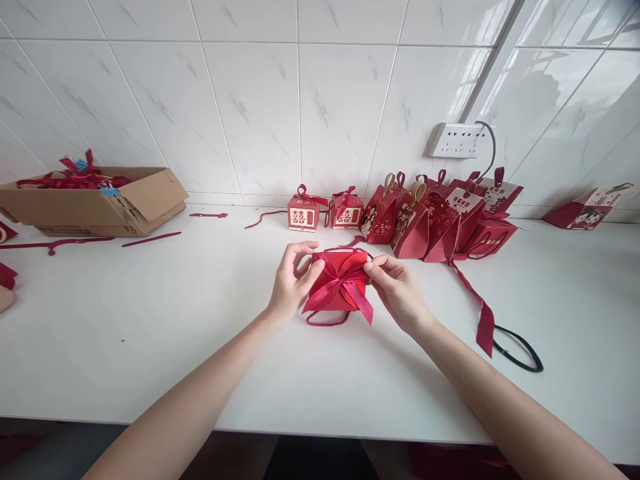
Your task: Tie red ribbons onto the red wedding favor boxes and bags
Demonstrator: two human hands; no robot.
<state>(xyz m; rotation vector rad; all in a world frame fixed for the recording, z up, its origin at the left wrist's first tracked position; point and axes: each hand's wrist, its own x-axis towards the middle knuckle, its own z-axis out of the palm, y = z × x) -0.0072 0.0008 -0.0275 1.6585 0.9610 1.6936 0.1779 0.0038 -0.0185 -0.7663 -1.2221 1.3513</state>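
A small red gift box (329,301) with twisted cord handles (327,324) sits on the white table. Across its top lies a dark pink ribbon bow (341,280), its two tails hanging toward me. My left hand (294,280) is at the box's left side, thumb and fingers closed on the bow's left loop. On the opposite side, my right hand (397,287) pinches the right loop between thumb and fingertips. The fingers partly hide both loops.
Several red gift boxes (443,227) stand at the back right, with two small boxes (303,215) behind my hands. A cardboard box (95,217) of ribbons is at left. A loose ribbon (475,307) and black cable loop (520,350) lie right, below a power strip (455,141).
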